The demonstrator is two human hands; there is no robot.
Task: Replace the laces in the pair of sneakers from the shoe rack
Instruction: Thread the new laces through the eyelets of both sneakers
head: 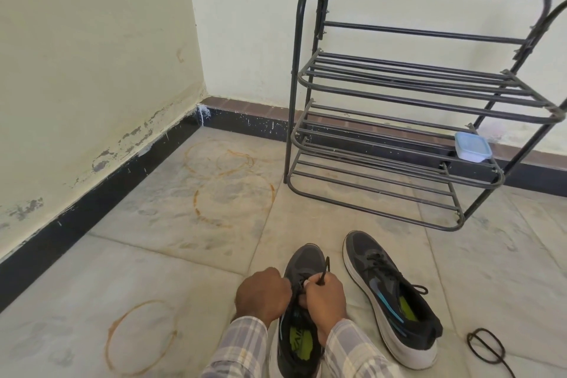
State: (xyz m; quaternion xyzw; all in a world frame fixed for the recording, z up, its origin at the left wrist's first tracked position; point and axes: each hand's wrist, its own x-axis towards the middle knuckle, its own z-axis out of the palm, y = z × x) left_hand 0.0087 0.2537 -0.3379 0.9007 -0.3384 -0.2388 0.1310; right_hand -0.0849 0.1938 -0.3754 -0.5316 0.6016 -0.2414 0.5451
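Down in front of the shoe rack [414, 92], both hands are on the near sneaker [299, 337], which sits on the tiled floor [184, 270], toe pointing toward the rack. The left hand [264, 294] is curled over the left edge of the upper and grips it there. Its fingertips are tucked behind the knuckles, so I can't tell whether they also hold lace. The right hand [325, 299] is closed tight, thumb and fingers clamped on the black lace [325, 267], and the free end pokes straight up out of the fist on the rack side. The two hands almost meet over the eyelets.

The second sneaker [389, 294] lies closer to the rack and to the right, fully laced, toe angled at the rack's lowest shelf. A loose lace [486, 347] is coiled on the floor, farther from the rack than that sneaker. On the rack's middle shelf, at its right end, sits a plastic box [472, 147].
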